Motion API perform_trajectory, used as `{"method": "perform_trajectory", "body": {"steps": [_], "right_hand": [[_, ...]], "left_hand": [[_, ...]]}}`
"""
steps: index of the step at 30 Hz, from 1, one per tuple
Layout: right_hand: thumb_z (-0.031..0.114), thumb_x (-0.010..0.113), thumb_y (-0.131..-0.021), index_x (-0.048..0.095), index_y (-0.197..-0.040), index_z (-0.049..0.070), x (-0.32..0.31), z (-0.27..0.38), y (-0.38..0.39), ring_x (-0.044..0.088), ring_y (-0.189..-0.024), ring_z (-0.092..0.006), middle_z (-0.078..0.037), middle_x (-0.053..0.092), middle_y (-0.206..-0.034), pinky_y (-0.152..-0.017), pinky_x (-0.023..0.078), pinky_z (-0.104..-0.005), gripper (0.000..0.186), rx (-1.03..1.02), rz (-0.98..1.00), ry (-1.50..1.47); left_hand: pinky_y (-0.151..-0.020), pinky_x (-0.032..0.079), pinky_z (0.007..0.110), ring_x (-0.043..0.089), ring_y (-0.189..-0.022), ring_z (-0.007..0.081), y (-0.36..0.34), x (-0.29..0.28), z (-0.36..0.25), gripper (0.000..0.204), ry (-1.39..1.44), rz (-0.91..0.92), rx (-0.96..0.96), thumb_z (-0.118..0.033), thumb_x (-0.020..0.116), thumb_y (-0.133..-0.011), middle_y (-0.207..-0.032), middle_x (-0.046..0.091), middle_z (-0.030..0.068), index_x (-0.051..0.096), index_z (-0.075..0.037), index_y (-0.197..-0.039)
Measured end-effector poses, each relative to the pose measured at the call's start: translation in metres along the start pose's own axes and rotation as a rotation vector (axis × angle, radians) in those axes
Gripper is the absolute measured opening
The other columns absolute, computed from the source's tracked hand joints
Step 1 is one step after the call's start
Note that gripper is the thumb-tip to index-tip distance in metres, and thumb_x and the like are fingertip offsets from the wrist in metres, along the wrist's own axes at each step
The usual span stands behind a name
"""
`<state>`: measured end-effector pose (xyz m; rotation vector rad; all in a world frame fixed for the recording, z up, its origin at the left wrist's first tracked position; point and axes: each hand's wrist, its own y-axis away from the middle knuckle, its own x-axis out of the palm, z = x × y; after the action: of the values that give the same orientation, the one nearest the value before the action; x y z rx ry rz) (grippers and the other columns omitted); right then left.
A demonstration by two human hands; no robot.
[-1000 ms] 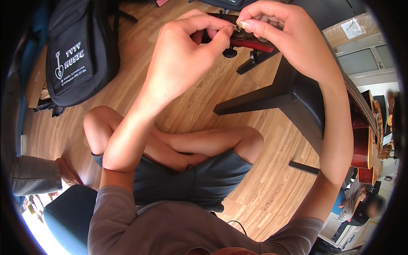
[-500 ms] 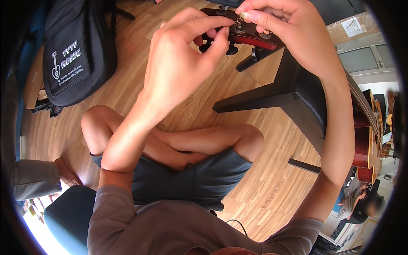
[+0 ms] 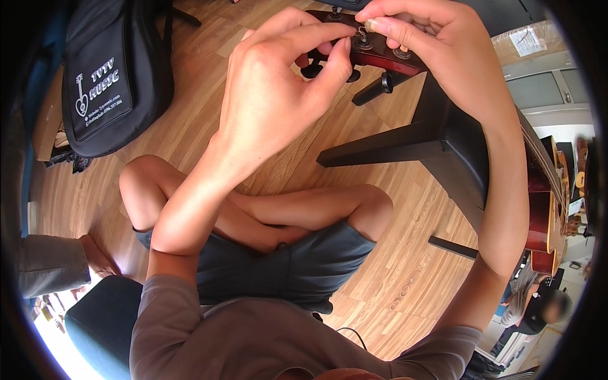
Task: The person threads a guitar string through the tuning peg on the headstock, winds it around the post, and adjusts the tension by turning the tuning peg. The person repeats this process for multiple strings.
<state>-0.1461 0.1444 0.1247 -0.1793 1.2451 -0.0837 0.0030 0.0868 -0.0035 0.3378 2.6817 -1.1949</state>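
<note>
A dark red guitar headstock [image 3: 373, 58] lies at the top of the view, with metal tuning posts and black tuning pegs along its edge. A thin guitar string [image 3: 361, 30] curls just above one tuning post [image 3: 363, 43]. From the left, my left hand [image 3: 278, 76] has its index finger and thumb closed in a pinch at this curl. My right hand [image 3: 437, 47] pinches the same string between thumb and index finger, its other fingers curled. The exact grip points on the wire are too small to make out.
A black stool or bench [image 3: 443, 136] with splayed legs stands under the guitar neck. To the left, a black guitar bag [image 3: 104, 82] leans. More guitars [image 3: 546, 215] are at the right, beyond my right arm. Another person [image 3: 538, 310] is at lower right; someone's leg [image 3: 54, 266] shows at left.
Both hands and the headstock appear slightly farther right in the picture. The two pinches stay close together at the curled string.
</note>
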Motion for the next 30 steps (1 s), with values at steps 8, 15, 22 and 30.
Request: {"method": "perform_trajectory", "body": {"steps": [8, 15, 22, 30], "right_hand": [[0.019, 0.069, -0.098, 0.08, -0.109, 0.007, 0.0, -0.015, -0.005, 0.072, -0.084, -0.0164, -0.01, 0.079, -0.101, -0.084, 0.057, -0.031, 0.019, 0.012, 0.039, -0.099], [0.017, 0.069, -0.098, 0.08, -0.108, 0.009, 0.002, -0.001, 0.002, 0.071, -0.08, -0.0131, -0.009, 0.079, -0.1, -0.08, 0.057, -0.0293, 0.018, 0.015, 0.0, 0.011], [0.014, 0.068, -0.098, 0.08, -0.109, 0.007, -0.004, -0.009, -0.002, 0.071, -0.079, -0.014, -0.009, 0.079, -0.099, -0.078, 0.057, -0.0284, 0.017, 0.021, 0.056, -0.133], [0.011, 0.067, -0.098, 0.077, -0.114, 0.004, 0.005, 0.0, 0.002, 0.071, -0.078, -0.0147, -0.011, 0.078, -0.098, -0.075, 0.056, -0.0273, 0.02, -0.027, -0.02, 0.001]], "left_hand": [[-0.067, 0.051, 0.025, 0.061, -0.071, 0.0108, 0.005, 0.003, -0.001, 0.022, -0.022, -0.014, 0.072, -0.003, 0.076, -0.09, -0.087, 0.069, 0.0052, 0.079, -0.004, -0.112], [-0.067, 0.051, 0.025, 0.063, -0.071, 0.0114, 0.007, 0.005, -0.001, 0.022, -0.08, -0.046, 0.129, -0.001, 0.078, -0.087, -0.087, 0.07, 0.0043, 0.08, -0.005, -0.11], [-0.071, 0.046, 0.027, 0.066, -0.072, 0.014, 0.006, 0.005, 0.002, 0.024, -0.201, -0.071, 0.223, -0.004, 0.081, -0.081, -0.085, 0.072, 0.0007, 0.082, -0.009, -0.105], [-0.071, 0.045, 0.029, 0.066, -0.074, 0.0164, 0.005, 0.009, 0.005, 0.023, -0.237, -0.061, 0.239, -0.006, 0.08, -0.082, -0.085, 0.071, 0.0009, 0.081, -0.008, -0.106]]}}
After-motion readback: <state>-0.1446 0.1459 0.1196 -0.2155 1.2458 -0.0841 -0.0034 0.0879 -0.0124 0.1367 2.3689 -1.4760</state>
